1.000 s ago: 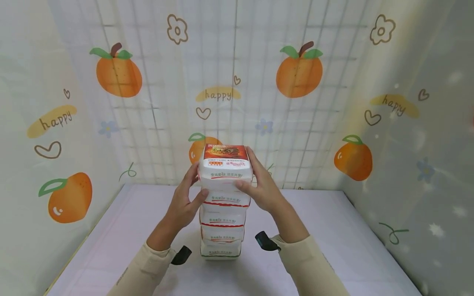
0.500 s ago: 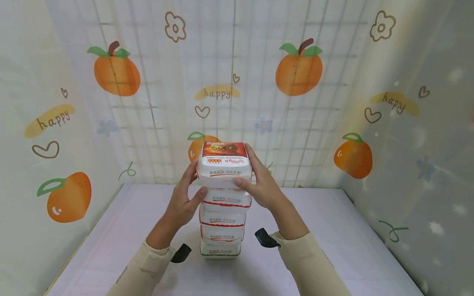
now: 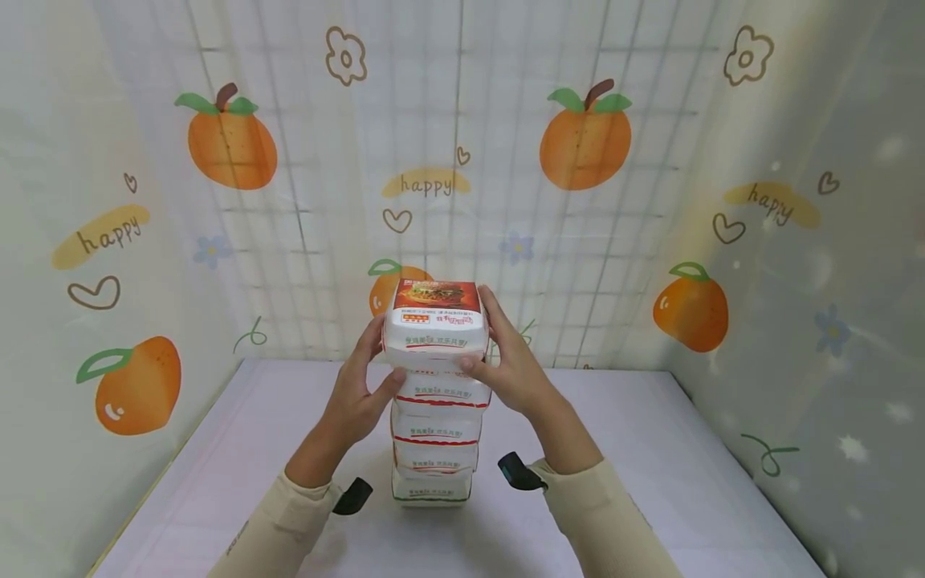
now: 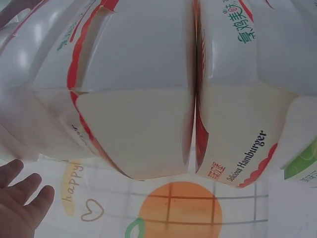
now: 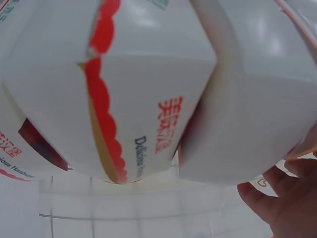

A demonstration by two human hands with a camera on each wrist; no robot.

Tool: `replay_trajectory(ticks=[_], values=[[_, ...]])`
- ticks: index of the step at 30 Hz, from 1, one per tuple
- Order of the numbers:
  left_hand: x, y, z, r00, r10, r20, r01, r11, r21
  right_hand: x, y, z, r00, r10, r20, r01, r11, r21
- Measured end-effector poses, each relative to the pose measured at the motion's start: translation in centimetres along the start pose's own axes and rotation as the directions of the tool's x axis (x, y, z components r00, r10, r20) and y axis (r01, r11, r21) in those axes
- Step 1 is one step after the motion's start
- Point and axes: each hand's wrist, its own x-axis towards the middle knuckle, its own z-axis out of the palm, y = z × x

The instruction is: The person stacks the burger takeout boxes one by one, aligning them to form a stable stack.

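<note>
White hamburger boxes (image 3: pixel 435 433) with red and green trim stand in a tall stack of several at the middle of the table. The top hamburger box (image 3: pixel 435 327), its lid printed with a burger picture, sits slightly left of the one beneath. My left hand (image 3: pixel 361 395) holds its left side, thumb at the front corner. Opposite, my right hand (image 3: pixel 519 365) grips the right side with the thumb against the lower front edge. In the left wrist view my left fingertips (image 4: pixel 39 193) show beyond the boxes; my right fingertips (image 5: pixel 252 196) appear likewise in the right wrist view.
A white table (image 3: pixel 607 474) lies under the stack. Behind it hangs a curtain (image 3: pixel 499 104) printed with oranges and "happy" over a wire grid, continuing along both sides. Small black devices (image 3: pixel 520 472) sit at both cuffs.
The top box has shifted slightly to the left, and more of the box under it shows. Both hands keep nearly the same place. The lower boxes have hardly moved.
</note>
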Motion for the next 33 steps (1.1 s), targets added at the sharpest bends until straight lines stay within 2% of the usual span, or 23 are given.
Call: replay_trajectory(ticks=[18, 23, 33], values=[[0.09, 0.2, 0.12, 1.0, -0.007, -0.005, 0.007, 1.0, -0.019, -0.44, 0.6, -0.05, 0.999, -0.019, -0.035, 0.017, 0.999, -0.04], [0.35, 0.46, 0.11, 1.0, 0.008, -0.009, -0.008, 1.0, -0.016, -0.39, 0.59, -0.17, 0.999, -0.021, -0.029, 0.02, 1.0, -0.023], [0.54, 0.62, 0.46, 1.0, -0.004, 0.002, 0.004, 1.0, -0.022, -0.51, 0.54, -0.48, 0.999, -0.041, -0.024, 0.042, 0.999, 0.028]])
